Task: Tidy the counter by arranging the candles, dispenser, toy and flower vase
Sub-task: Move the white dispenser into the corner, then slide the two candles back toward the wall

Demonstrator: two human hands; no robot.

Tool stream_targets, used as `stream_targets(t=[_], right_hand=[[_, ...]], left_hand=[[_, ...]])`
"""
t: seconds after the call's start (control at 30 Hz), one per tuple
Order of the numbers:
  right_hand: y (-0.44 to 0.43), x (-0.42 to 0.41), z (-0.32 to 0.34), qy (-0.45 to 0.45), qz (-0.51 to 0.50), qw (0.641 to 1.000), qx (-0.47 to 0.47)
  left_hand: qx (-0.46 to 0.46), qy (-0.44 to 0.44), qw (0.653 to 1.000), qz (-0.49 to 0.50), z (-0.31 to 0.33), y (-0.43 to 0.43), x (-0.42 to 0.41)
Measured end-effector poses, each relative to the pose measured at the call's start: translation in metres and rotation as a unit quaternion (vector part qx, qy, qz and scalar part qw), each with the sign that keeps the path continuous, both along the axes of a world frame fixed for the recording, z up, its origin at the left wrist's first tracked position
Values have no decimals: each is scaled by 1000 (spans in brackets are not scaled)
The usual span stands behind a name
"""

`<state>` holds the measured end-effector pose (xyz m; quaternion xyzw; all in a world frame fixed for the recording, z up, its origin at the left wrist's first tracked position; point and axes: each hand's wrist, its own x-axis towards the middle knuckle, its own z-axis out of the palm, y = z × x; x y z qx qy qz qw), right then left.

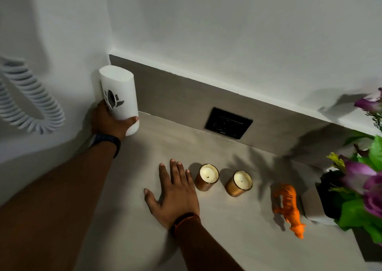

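My left hand [107,120] grips the white dispenser [119,97] with a black leaf logo, standing in the far left corner of the counter against the wall. My right hand [175,192] lies flat and open on the grey counter [165,146], its fingers just left of the first candle. Two white candles in copper-coloured glasses, the left one [207,176] and the right one [239,183], stand side by side. To their right an orange toy tiger [288,207] stands on the counter. At the right edge is the flower vase [326,200] with purple flowers and green leaves.
A black wall socket [228,123] sits in the grey backsplash behind the candles. A white coiled cord [26,105] hangs on the left wall. A dark square object [370,248] shows at the lower right under the flowers.
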<state>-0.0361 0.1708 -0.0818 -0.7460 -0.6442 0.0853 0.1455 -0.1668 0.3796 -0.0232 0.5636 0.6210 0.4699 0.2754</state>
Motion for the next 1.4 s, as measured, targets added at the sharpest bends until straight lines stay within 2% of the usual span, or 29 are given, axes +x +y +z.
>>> stream_targets(t=[0.2, 0.4, 0.53, 0.63, 0.7, 0.77, 0.83, 0.93, 1.0, 1.07, 1.17, 1.4], right_hand=[[1, -1, 0, -5, 0, 1000, 4], [2, 1, 0, -7, 2, 1000, 3], [2, 1, 2, -1, 5, 1000, 2], [-8, -1, 12, 41, 39, 998, 15], [-23, 0, 19, 66, 49, 993, 83], [-41, 2, 26, 69, 8, 977, 200], [-58, 9, 34, 76, -73, 952, 287], [-77, 32, 43, 112, -233, 902, 346], [-82, 54, 46, 146, -347, 861, 342], [-84, 74, 46, 208, -409, 843, 280], [-82, 96, 37, 252, -404, 862, 174], [-50, 126, 26, 231, -366, 886, 165]], left_hand=[[36, 29, 999, 11, 2, 23, 5], [22, 24, 999, -4, -2, 20, 6], [2, 65, 998, 16, -8, -13, 12], [5, 72, 997, -30, -16, -59, 21], [-14, 77, 992, -103, -25, -89, 29], [-47, 84, 980, -173, -33, -116, 38], [-54, 82, 972, -213, -36, -141, 45], [-59, 84, 962, -254, -33, -174, 59], [-56, 109, 951, -283, -30, -190, 72], [-36, 147, 943, -295, -26, -198, 86], [1, 165, 947, -278, -25, -200, 104], [2, 150, 955, -257, -23, -177, 130]])
